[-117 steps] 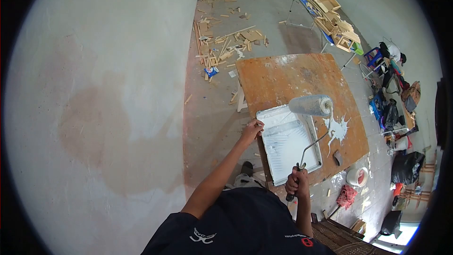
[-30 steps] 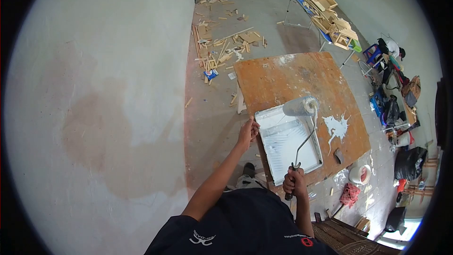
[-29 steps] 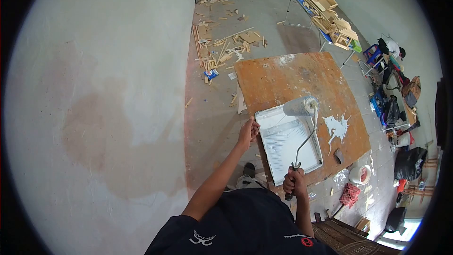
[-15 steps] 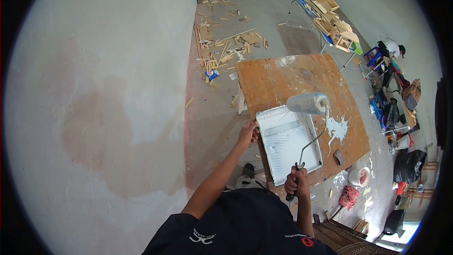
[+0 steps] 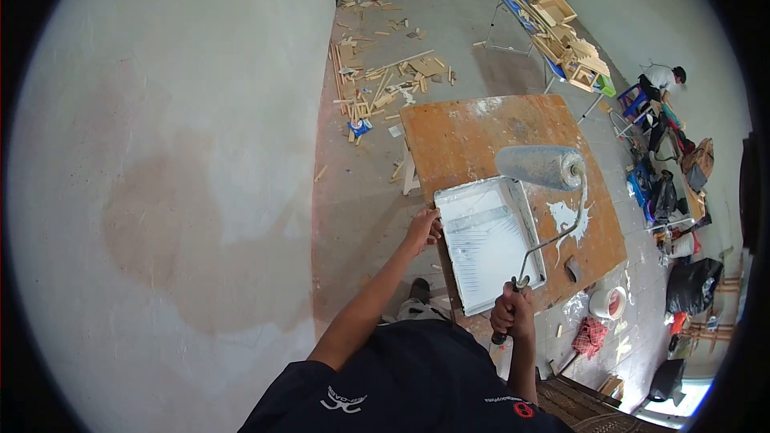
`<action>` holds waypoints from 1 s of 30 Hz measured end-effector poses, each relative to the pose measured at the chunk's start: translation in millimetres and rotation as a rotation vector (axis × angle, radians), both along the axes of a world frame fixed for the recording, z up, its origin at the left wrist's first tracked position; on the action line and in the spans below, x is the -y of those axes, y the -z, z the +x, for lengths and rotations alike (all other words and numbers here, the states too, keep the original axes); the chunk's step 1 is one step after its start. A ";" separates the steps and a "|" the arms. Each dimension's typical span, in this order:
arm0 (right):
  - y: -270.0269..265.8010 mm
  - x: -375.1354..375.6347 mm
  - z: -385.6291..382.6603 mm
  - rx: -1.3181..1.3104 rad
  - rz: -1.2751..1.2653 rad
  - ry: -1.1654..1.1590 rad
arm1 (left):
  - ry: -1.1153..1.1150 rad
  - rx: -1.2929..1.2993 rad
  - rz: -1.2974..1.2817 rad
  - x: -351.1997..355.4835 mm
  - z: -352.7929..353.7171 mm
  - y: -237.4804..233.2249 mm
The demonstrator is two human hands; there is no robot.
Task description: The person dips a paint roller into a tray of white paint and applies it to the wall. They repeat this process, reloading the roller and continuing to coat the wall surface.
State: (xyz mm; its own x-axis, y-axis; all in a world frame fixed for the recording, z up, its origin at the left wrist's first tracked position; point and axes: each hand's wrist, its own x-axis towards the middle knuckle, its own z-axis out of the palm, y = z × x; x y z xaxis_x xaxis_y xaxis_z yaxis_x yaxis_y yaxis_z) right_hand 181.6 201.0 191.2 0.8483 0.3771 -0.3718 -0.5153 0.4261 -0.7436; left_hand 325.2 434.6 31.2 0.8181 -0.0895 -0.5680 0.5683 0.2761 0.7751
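My right hand point(image 5: 512, 312) is wrapped round the black handle of a paint roller point(image 5: 539, 167). The roller's pale, wet-looking sleeve hangs above the wooden board, past the upper right corner of the paint tray point(image 5: 484, 273). White paint covers the tray's inside, with dark ridge lines showing through. At the tray's left edge, my left hand point(image 5: 425, 229) grips the rim with bent fingers. The tray rests on a brown board point(image 5: 457, 132), where white paint point(image 5: 563, 216) is splashed to its right. A small dark piece point(image 5: 572, 269) lies near the board's right edge.
A pale wall point(image 5: 200, 192) rises on the left. Wood scraps point(image 5: 385, 88) litter the floor ahead. A blue table holds wooden boxes point(image 5: 555, 10). A white bucket point(image 5: 608, 302) and a red checked cloth point(image 5: 590, 337) lie right. A person point(image 5: 662, 78) is at the far right.
My right hand and the roller have moved to the right, away from over the tray. My left hand stays at the tray's rim. The person at the far right has shifted.
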 end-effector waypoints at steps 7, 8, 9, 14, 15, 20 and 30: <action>-9.0 -0.3 -1.9 0.089 0.010 -0.002 | 0.008 0.014 -0.021 0.1 0.2 -0.2; -9.3 -0.1 -2.2 0.095 0.008 -0.002 | 0.010 0.016 -0.021 0.1 -0.6 -0.9; -9.4 0.3 -2.2 0.104 0.008 -0.004 | 0.011 0.019 -0.021 -0.3 -0.9 -1.2; -10.9 0.7 -1.5 0.163 0.030 -0.020 | 0.018 0.016 -0.025 -1.5 -2.1 -1.0; -10.7 0.7 -1.3 0.169 0.034 -0.024 | 0.018 0.016 -0.024 -1.7 -1.5 -0.4; -13.5 -1.4 -1.8 0.202 0.028 -0.025 | 0.014 0.023 -0.028 -2.9 -1.4 1.0; -3.3 1.7 -2.8 0.233 0.016 -0.029 | 0.003 0.029 -0.058 -4.4 -1.9 5.7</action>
